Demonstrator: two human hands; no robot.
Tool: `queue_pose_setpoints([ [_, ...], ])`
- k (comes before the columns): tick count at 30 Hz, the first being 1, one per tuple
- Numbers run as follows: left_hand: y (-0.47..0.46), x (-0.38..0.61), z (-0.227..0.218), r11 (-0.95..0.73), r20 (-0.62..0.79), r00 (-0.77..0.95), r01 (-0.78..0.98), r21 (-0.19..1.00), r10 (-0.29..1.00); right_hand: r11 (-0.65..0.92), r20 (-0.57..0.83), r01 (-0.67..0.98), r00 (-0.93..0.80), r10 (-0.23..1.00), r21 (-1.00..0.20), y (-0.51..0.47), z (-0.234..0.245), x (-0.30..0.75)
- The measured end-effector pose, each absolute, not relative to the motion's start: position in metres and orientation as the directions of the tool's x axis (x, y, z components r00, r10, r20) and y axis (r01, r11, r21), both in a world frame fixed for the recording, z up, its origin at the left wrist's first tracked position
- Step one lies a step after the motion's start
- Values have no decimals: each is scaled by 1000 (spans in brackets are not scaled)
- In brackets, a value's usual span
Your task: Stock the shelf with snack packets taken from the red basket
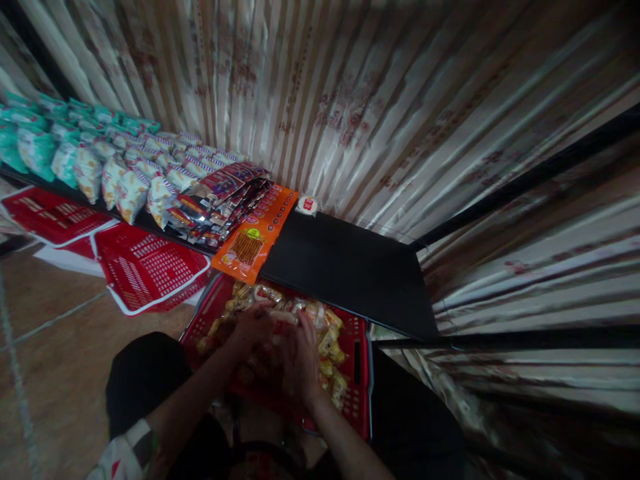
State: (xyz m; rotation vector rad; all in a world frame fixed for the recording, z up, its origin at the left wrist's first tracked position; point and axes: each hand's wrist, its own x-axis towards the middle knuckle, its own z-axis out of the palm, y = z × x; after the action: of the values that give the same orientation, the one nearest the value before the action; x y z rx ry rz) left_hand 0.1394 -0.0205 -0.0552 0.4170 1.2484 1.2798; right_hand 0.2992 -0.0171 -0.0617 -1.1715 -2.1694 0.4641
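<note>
Both my hands reach down into a red plastic basket (358,393) full of small yellow snack packets (327,340). My left hand (253,327) lies over the packets near the basket's far left side, fingers curled among them. My right hand (300,360) sits beside it in the middle of the basket, fingers bent over the packets. The picture is dark and blurred there, so what each hand holds is unclear. Just beyond the basket is a low black shelf (350,267).
On the shelf lie an orange snack pack (255,237), dark red packs (220,197), rows of white-yellow bags (125,183) and teal bags (30,143), and one small white packet (307,205). More red baskets (150,270) lie on the brown floor at left. A patterned curtain hangs behind.
</note>
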Motion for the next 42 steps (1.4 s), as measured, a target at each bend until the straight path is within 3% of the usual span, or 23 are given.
queue_pose_setpoints([
  [4, -17, 141, -55, 332, -413, -143, -393, 858, 899, 522, 361, 646, -378, 853, -557, -4, -68, 302],
  [11, -15, 138, -51, 343, -380, -102, -265, 901, 920, 384, 157, 628, -386, 909, -677, 1, -71, 299],
  [19, -14, 136, -60, 334, -351, -104, -154, 930, 931, 263, 30, 653, -345, 938, -710, -1, -66, 299],
  [32, -17, 138, -55, 337, -335, -120, -3, 941, 935, 291, 60, 674, -343, 937, -679, -1, -69, 304],
  [42, -24, 135, -35, 359, -366, -67, -106, 928, 928, 260, 43, 616, -343, 938, -744, -6, -50, 297],
])
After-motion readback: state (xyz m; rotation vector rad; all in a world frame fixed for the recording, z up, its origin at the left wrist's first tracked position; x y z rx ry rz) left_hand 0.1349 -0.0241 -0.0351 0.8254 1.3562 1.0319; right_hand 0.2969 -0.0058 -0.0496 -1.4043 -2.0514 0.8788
